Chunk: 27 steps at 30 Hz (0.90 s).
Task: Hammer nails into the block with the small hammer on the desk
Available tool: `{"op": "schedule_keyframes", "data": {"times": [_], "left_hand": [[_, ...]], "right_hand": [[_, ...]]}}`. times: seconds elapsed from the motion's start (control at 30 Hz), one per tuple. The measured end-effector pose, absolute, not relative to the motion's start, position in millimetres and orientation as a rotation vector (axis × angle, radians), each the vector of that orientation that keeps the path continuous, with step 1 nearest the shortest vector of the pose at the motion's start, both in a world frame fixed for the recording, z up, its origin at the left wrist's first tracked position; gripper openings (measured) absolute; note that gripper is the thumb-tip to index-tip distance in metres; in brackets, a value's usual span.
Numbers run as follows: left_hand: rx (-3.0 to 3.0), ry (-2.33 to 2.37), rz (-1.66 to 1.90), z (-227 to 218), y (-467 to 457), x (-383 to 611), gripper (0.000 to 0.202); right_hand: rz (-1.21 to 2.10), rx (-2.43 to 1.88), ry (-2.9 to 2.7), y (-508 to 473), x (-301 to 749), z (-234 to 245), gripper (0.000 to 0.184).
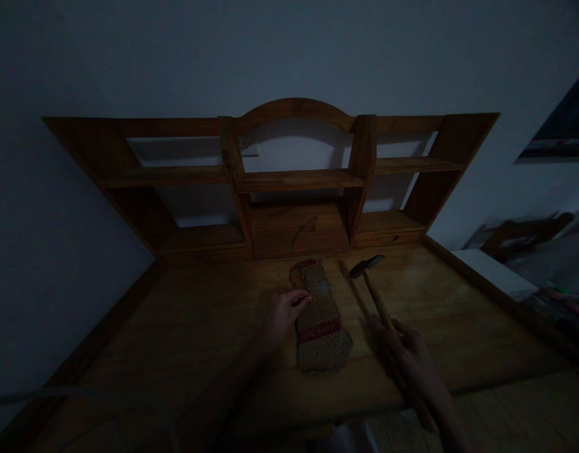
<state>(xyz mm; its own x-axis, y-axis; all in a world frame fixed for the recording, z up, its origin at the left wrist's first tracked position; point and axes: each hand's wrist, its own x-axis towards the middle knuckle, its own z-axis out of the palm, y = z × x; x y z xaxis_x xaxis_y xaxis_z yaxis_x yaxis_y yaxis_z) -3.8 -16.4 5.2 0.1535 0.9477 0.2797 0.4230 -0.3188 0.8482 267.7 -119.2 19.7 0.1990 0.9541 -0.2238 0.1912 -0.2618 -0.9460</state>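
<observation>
A brown cardboard piece point(319, 318) with a dotted pattern and red bands lies on the wooden desk point(209, 321) in front of me. My left hand point(284, 311) rests at its left edge, thumb and forefinger pinched on something small that may be a nail; the dim light hides it. My right hand point(407, 352) is closed around the wooden handle of a hammer point(372, 283). The hammer's metal head hovers just right of the cardboard's far end.
A wooden hutch point(294, 179) with open shelves and an arched top stands at the back of the desk against a pale wall. Clutter and a white surface point(497, 270) lie off the desk's right side. The room is very dark.
</observation>
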Motion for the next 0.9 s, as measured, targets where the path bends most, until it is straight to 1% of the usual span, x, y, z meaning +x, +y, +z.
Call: {"op": "schedule_keyframes", "data": {"times": [0.13,0.23,0.37,0.47,0.63,0.8,0.9], "left_hand": [[1.826,1.305,1.120,7,-17,-3,0.015],[1.812,1.290,1.116,5,-15,-3,0.017],[1.828,1.299,1.101,2,-15,-3,0.017],[1.826,1.314,1.118,3,-15,-3,0.016],[1.817,1.299,1.116,3,-15,-1,0.016],[1.856,1.279,1.106,3,-15,-1,0.019],[1.855,1.292,1.081,5,-16,-1,0.017]], "right_hand": [[1.114,-1.634,-1.082,-119,265,21,0.050],[1.113,-1.620,-1.098,-119,265,21,0.047],[1.069,-1.655,-1.081,-120,266,26,0.053],[1.010,-1.690,-1.111,-123,267,41,0.054],[1.014,-1.690,-1.276,-132,259,74,0.047],[0.998,-1.758,-1.308,-141,244,103,0.056],[1.039,-1.749,-1.352,-146,234,115,0.056]]}}
